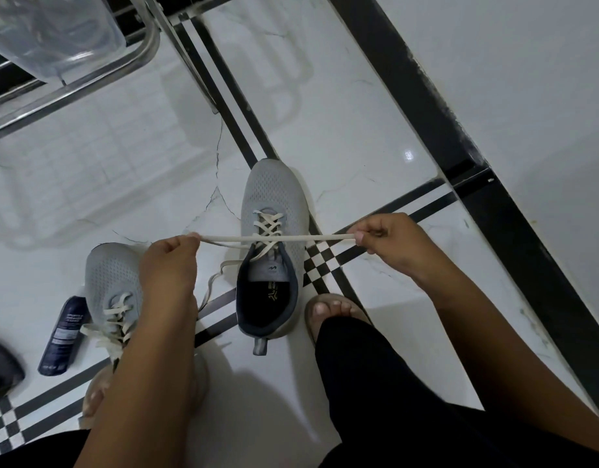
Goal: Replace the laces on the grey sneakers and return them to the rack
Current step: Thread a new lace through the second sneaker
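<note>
Two grey sneakers stand on the white tiled floor. The right sneaker (274, 211) sits in the middle, toe pointing away, with a cream lace (274, 238) crossed through its eyelets. My left hand (170, 265) pinches one end of that lace and my right hand (386, 241) pinches the other, so the lace stretches taut and level above the tongue. A loose lace end trails on the floor to the left of this shoe. The left sneaker (111, 282) stands at lower left, laced in cream, partly hidden behind my left forearm.
A dark blue spray can (65, 336) lies on the floor left of the left sneaker. A metal rack (89, 76) holding a clear plastic box (51, 32) stands at the top left. A black strip (460, 146) runs along the right. My sandalled feet flank the shoes.
</note>
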